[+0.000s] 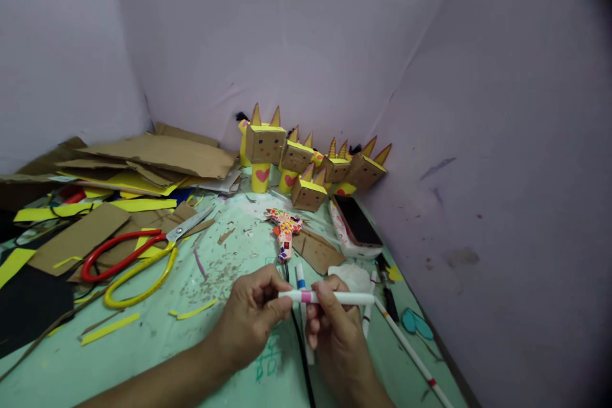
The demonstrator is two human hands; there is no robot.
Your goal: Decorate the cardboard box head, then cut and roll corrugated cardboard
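Note:
A white marker point(354, 298) with a pink band is held level between my two hands. My left hand point(253, 315) pinches its left end, close to the band. The fingers of my right hand point(337, 325) are closed round its barrel, thumb on top. Beneath my hands lies another white marker point(300, 275) with a blue band, partly hidden by my right hand. Just beyond them rests a glue gun point(285, 229) with a floral pattern, its black cord point(302, 344) running toward me between my hands.
Cardboard and yellow paper figures point(265, 143) with pointed horns stand along the back wall. To the left lie scissors point(165, 239), a cardboard stack point(162, 153) and yellow strips point(109, 328). A phone point(357, 220), several more markers point(414, 357) and a teal heart point(417, 323) are at right.

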